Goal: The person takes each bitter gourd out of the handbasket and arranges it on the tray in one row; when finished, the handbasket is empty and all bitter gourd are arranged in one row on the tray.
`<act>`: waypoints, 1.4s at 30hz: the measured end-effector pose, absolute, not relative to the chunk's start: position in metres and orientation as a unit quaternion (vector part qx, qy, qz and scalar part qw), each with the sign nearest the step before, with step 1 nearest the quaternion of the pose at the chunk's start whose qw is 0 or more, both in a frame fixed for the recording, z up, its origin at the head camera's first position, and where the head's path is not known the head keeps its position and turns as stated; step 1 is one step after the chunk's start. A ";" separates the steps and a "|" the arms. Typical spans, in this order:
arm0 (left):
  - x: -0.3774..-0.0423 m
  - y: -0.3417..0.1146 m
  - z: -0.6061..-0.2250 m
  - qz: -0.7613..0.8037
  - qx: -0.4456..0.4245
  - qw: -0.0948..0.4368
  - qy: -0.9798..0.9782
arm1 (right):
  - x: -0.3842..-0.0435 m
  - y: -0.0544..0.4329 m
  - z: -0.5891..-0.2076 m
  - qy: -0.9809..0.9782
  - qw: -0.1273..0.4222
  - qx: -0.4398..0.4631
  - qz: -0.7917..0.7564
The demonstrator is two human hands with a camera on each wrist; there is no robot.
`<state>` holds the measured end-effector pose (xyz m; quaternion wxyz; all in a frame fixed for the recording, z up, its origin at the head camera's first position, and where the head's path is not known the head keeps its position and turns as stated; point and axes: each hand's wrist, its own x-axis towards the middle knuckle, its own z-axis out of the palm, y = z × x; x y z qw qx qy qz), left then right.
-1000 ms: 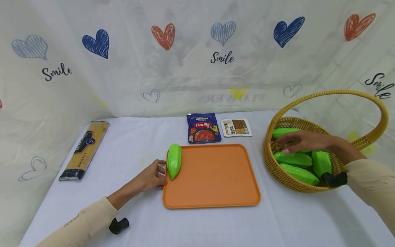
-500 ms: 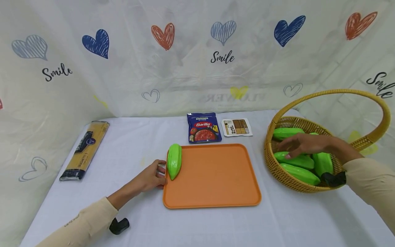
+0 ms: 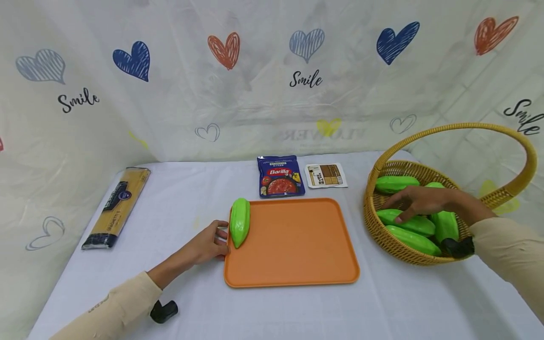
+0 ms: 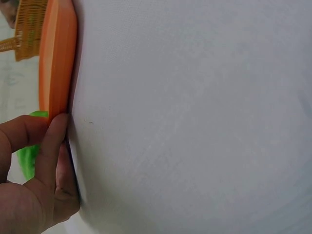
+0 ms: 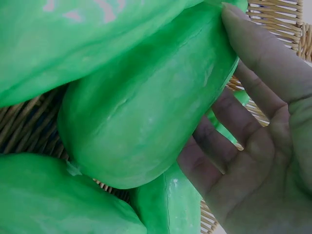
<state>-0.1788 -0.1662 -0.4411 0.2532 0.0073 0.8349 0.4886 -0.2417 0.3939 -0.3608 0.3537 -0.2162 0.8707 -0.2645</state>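
A blue pouch (image 3: 281, 177) and white packet (image 3: 326, 175) lie behind the orange rectangular tray (image 3: 293, 243) the left hand (image 3: 210, 243) pinches; in the wicker basket (image 3: 374, 227), the right hand (image 3: 425, 199) pinches a green oblong vegetable (image 3: 420, 225) among others.

Arms (image 3: 121, 302) apart, left fingers (image 4: 51, 146) pinching, right fingers (image 5: 239, 114) curled

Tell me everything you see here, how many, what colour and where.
Tray: one, orange, centre
Tray vegetable: one, green, tray's left end
Basket: one, tan, right
Basket vegetables: at least four, green, inside basket
Spaghetti: one pack, yellow-black, far left
Sauce pouch: one, blue, behind tray
Packet: one, white-brown, right of pouch
Cloth: one, white, beneath these
Backdrop: one, off-white with hearts, behind
Devices: two, black, by the wrists
Sleeves: two, beige, one per arm
Left hand: one, bare, touching tray's left edge
Right hand: one, bare, in basket, thumb on a vegetable
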 end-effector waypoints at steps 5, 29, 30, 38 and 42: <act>-0.178 -0.167 -0.442 0.495 0.010 0.253 0.831 | -0.242 0.394 -0.360 0.875 0.357 -0.205 -0.256; -0.178 -0.168 -0.440 0.483 0.002 0.248 0.840 | -0.218 0.393 -0.328 0.908 0.260 -0.177 -0.277; -0.178 -0.168 -0.440 0.483 0.003 0.248 0.840 | -0.217 0.393 -0.327 0.906 0.264 -0.175 -0.280; -0.179 -0.167 -0.443 0.490 0.001 0.244 0.837 | -0.206 0.390 -0.321 0.905 0.257 -0.171 -0.293; -0.179 -0.168 -0.444 0.488 -0.004 0.243 0.838 | -0.200 0.385 -0.321 0.904 0.252 -0.168 -0.302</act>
